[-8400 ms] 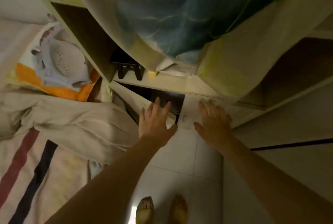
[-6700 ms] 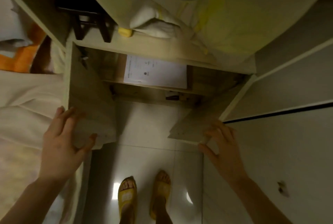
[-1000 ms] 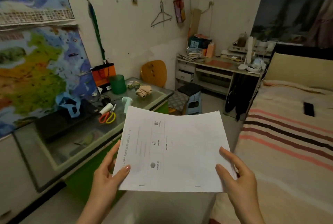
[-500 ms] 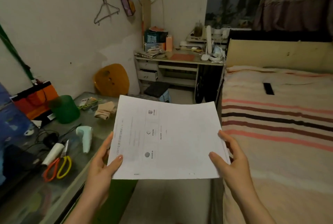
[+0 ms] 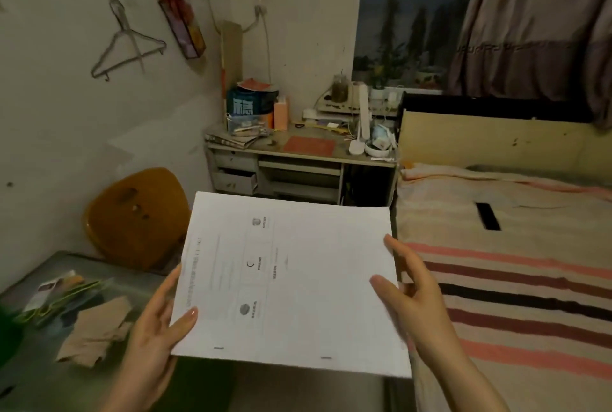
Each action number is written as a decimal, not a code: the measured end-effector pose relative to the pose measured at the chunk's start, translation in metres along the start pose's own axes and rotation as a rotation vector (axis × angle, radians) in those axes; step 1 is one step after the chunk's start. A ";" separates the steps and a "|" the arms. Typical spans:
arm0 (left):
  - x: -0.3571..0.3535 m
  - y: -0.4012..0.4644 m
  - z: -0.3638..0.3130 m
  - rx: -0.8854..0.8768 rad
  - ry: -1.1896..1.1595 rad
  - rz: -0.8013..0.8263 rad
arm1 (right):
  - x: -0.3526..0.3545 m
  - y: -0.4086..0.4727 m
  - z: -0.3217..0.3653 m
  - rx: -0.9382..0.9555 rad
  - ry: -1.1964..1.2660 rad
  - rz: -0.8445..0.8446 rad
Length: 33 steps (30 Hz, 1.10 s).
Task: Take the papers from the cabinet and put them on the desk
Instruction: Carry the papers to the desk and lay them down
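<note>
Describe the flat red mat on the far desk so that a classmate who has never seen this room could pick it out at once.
Look to the desk against the far wall, at the head of the striped bed. The red mat lies flat on the desktop's middle, between the pile of boxes on the left and the white lamp on the right. It is the only flat, dull-red rectangle there; everything around it stands upright or is heaped.
</note>
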<state>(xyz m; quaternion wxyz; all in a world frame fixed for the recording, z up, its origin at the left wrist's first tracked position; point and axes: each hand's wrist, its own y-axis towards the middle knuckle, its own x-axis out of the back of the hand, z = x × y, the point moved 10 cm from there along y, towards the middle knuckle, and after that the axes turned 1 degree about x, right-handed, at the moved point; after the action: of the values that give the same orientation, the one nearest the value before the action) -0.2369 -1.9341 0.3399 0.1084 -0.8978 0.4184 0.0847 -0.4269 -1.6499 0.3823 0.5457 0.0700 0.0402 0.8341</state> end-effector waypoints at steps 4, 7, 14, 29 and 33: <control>-0.016 0.111 0.007 0.003 -0.007 0.039 | -0.008 0.107 -0.023 -0.001 -0.086 -0.035; -0.028 0.191 0.011 -0.017 0.009 0.024 | -0.017 0.173 -0.043 -0.013 -0.129 -0.075; -0.062 0.380 -0.006 -0.048 0.187 0.126 | -0.046 0.314 -0.070 -0.077 -0.188 -0.168; -0.157 0.693 0.029 -0.037 0.393 0.154 | -0.036 0.628 -0.166 -0.184 -0.261 -0.198; -0.176 0.764 0.043 -0.001 0.332 0.052 | -0.034 0.726 -0.189 -0.206 -0.298 -0.143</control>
<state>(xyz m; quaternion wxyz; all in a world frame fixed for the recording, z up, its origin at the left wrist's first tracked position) -0.9396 -2.2719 0.2463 0.0353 -0.8884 0.4536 -0.0620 -1.1008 -1.9711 0.2976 0.6076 0.1332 -0.1218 0.7734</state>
